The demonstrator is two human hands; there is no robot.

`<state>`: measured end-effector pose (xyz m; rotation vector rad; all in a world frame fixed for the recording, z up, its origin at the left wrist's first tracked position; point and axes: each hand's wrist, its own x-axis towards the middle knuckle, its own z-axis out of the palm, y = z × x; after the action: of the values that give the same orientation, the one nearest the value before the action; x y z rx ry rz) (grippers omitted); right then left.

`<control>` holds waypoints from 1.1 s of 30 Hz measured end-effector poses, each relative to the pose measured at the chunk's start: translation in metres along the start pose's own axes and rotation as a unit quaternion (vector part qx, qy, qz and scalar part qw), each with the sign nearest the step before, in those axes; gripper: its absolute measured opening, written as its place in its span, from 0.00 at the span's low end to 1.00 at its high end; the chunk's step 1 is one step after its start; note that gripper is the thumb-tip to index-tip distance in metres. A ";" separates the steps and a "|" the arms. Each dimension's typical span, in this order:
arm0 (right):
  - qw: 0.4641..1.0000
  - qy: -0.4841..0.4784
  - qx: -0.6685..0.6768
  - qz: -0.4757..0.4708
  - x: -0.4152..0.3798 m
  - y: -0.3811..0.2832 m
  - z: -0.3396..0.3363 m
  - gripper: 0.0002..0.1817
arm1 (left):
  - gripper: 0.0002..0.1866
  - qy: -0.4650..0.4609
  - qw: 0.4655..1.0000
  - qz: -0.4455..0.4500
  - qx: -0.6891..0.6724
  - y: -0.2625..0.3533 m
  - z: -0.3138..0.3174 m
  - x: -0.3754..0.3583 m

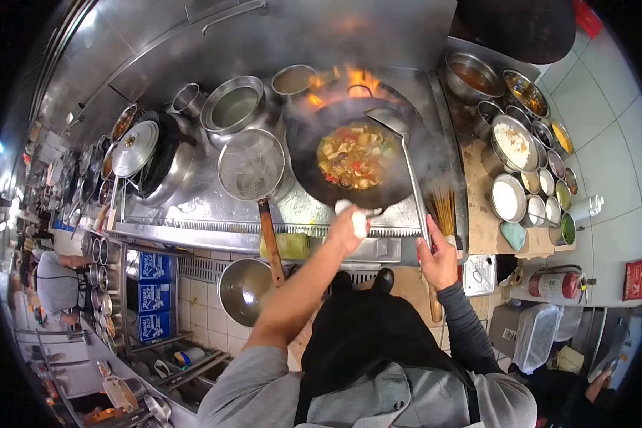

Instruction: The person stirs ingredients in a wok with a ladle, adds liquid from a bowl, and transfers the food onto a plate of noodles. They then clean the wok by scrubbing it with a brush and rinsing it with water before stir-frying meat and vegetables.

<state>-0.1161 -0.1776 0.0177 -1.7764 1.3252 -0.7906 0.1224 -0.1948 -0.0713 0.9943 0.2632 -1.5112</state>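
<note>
My left hand [348, 232] is closed on a white cloth [359, 222] at the near handle of a large black wok [303, 160]. Inside the wok lies a stew-like mix of chopped food [353, 157] with red, green and pale pieces in sauce. Flames [360, 78] rise behind its far rim, and steam drifts over it. My right hand [439, 257] grips the long handle of a metal ladle [390, 121]. The ladle's bowl is over the far right part of the wok, above the food; its contents are hard to make out.
Left of the wok, a wire strainer [251, 164] rests with its wooden handle jutting past the stove's edge. A bamboo brush [442, 214] stands right of the ladle. Several ingredient bowls, one with white rice-like food [513, 145], line the right counter. Another person [60, 285] is far left.
</note>
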 end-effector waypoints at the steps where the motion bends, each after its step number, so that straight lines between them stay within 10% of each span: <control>1: 1.000 0.006 0.006 0.000 -0.001 -0.003 -0.002 0.30 | 0.09 -0.020 1.000 -0.016 0.014 -0.020 -0.028 0.007; 6: 0.999 0.016 0.034 0.009 -0.006 -0.003 -0.013 0.30 | 0.17 -0.042 0.997 -0.045 0.035 -0.069 -0.067 -0.070; 13: 0.989 0.009 0.143 0.016 -0.003 0.007 -0.003 0.31 | 0.08 0.027 0.999 -0.033 0.031 0.019 0.025 -0.027; 20: 0.985 0.013 0.164 0.047 -0.008 0.014 0.002 0.33 | 0.10 -0.057 0.996 -0.042 0.046 -0.065 -0.084 -0.040; 28: 0.985 -0.004 0.158 0.064 -0.001 0.003 0.003 0.33 | 0.06 0.016 0.999 -0.036 0.018 0.018 0.025 -0.030; 33: 0.978 0.000 0.178 0.105 -0.001 0.002 0.011 0.32 | 0.08 -0.070 0.995 -0.012 0.068 -0.046 -0.065 -0.013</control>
<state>-0.1084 -0.1742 0.0109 -1.3333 1.2561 -0.8481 0.1077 -0.1312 -0.1185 0.9899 0.0735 -1.6297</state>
